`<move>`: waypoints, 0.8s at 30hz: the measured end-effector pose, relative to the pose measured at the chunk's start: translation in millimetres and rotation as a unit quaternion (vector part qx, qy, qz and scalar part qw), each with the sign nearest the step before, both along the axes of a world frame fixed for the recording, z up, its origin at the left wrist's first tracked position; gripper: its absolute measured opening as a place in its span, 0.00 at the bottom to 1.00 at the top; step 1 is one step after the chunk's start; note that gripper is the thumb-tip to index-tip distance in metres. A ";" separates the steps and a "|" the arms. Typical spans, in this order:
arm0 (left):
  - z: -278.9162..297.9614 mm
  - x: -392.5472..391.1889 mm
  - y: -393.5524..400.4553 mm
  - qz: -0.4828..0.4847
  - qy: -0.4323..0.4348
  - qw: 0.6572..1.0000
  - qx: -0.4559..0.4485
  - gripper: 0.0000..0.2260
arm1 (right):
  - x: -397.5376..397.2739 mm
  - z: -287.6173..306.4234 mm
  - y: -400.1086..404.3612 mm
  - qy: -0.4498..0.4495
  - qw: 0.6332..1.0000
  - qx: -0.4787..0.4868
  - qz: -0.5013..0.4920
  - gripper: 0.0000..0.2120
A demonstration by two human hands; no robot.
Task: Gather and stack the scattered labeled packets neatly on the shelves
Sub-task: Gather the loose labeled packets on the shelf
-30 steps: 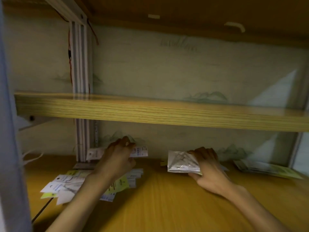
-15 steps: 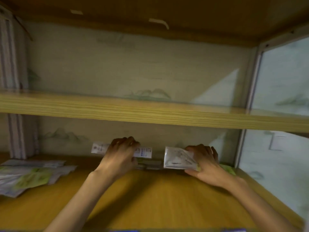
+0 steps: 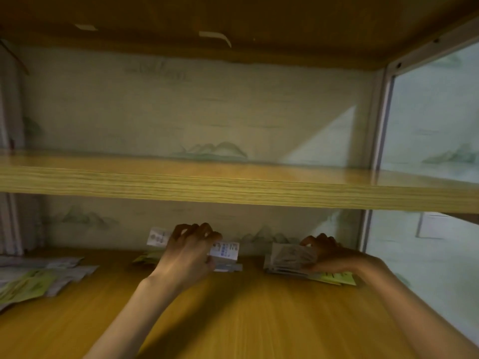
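Two bare hands reach to the back of a wooden lower shelf (image 3: 246, 320). The left hand (image 3: 188, 255) grips a white labelled packet (image 3: 225, 251) held on edge, its fingers curled over the top. Well apart to its right, the right hand (image 3: 328, 257) holds a small bundle of clear packets (image 3: 291, 257), with a yellow-green packet (image 3: 334, 278) lying flat beneath it. Far left of the left hand, scattered packets (image 3: 39, 277) lie in a loose pile. An upper shelf (image 3: 233, 187) runs above both hands.

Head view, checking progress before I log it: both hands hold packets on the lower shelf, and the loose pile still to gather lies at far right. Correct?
Not quite. In the head view the loose pile lies at far left, not right. Left hand and right hand do hold packets on the lower shelf.
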State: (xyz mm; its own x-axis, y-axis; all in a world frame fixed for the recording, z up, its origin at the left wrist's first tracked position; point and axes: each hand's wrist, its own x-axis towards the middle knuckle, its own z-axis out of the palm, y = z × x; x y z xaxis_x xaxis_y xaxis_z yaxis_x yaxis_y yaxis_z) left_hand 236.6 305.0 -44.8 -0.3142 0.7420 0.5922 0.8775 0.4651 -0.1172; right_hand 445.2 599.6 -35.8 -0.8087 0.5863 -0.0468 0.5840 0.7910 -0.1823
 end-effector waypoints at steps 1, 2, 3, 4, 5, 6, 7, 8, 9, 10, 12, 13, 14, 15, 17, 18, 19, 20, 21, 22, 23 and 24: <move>-1.0 -0.1 1.6 0.001 -0.001 1.000 0.001 0.20 | 0.1 -1.0 3.9 -0.008 1.000 -0.006 -0.005 0.37; -1.9 0.1 3.4 0.000 -0.002 1.000 0.001 0.20 | 0.1 -1.4 6.0 -0.017 1.000 -0.012 -0.007 0.37; -2.6 0.3 5.2 -0.003 -0.004 1.000 0.000 0.20 | -0.6 -1.9 7.7 -0.027 0.999 -0.019 -0.007 0.36; -3.4 0.9 7.4 -0.006 -0.007 1.000 -0.002 0.19 | -1.4 -2.6 8.5 -0.039 0.999 -0.024 -0.007 0.36; -4.7 0.9 9.5 -0.010 -0.009 1.000 -0.001 0.19 | -2.5 -3.6 9.7 -0.051 0.998 -0.026 -0.007 0.36; -6.1 0.6 11.8 -0.015 -0.011 1.000 -0.002 0.19 | -3.3 -3.9 9.8 -0.060 0.998 -0.026 -0.005 0.37; -7.4 0.5 13.5 -0.018 -0.014 1.000 -0.004 0.19 | -3.7 -4.6 9.7 -0.067 0.997 -0.029 -0.005 0.39; -8.6 0.7 14.4 -0.019 -0.015 1.000 -0.006 0.19 | -3.9 -4.7 8.9 -0.074 0.997 -0.029 -0.003 0.41; -9.5 1.0 15.0 -0.018 -0.016 1.000 -0.008 0.20 | -4.0 -4.7 8.7 -0.077 0.997 -0.031 0.001 0.44; -10.2 0.9 15.4 -0.016 -0.017 1.000 -0.010 0.20 | -4.0 -4.7 8.6 -0.078 0.996 -0.034 0.004 0.48; -10.6 0.3 15.2 -0.014 -0.024 1.000 -0.013 0.21 | -3.7 -5.9 10.3 -0.075 0.996 -0.042 0.010 0.51; -10.3 0.2 14.5 -0.011 -0.025 1.000 -0.016 0.21 | -3.3 -6.1 10.1 -0.073 0.996 -0.047 0.017 0.52; -9.7 0.0 13.4 -0.008 -0.022 1.000 -0.018 0.21 | -2.1 -6.1 10.8 -0.073 0.996 -0.048 0.025 0.55; -8.9 -0.5 11.6 -0.006 -0.019 1.000 -0.020 0.21 | -1.7 -5.2 10.5 -0.069 0.996 -0.052 0.030 0.59; -5.6 -2.3 6.0 -0.006 -0.014 1.000 -0.017 0.21 | -6.1 -2.1 4.2 -0.026 0.998 -0.036 0.034 0.60; -3.6 -4.1 2.3 -0.006 -0.011 1.000 -0.014 0.21 | -12.0 -0.7 -3.3 0.018 0.999 -0.016 0.039 0.54; -1.3 -6.3 -1.5 -0.008 -0.008 1.000 -0.012 0.21 | -20.5 0.6 -12.9 0.068 0.996 0.012 0.050 0.47; 1.4 -9.0 -5.7 -0.010 -0.005 1.000 -0.009 0.22 | -30.7 2.2 -25.8 0.116 0.990 0.050 0.068 0.42; 4.1 -12.1 -10.1 -0.010 -0.002 1.000 -0.009 0.23 | -42.7 3.6 -42.8 0.151 0.981 0.084 0.086 0.39; 5.9 -15.9 -15.2 -0.009 0.001 1.000 -0.009 0.25 | -54.1 6.5 -65.0 0.170 0.974 0.106 0.102 0.38; 7.0 -20.4 -21.1 -0.007 0.004 1.000 -0.009 0.26 | -65.8 8.4 -88.6 0.186 0.968 0.119 0.117 0.38; 7.7 -25.7 -28.1 -0.006 0.001 1.000 -0.008 0.27 | -77.1 9.3 -111.9 0.196 0.964 0.126 0.129 0.38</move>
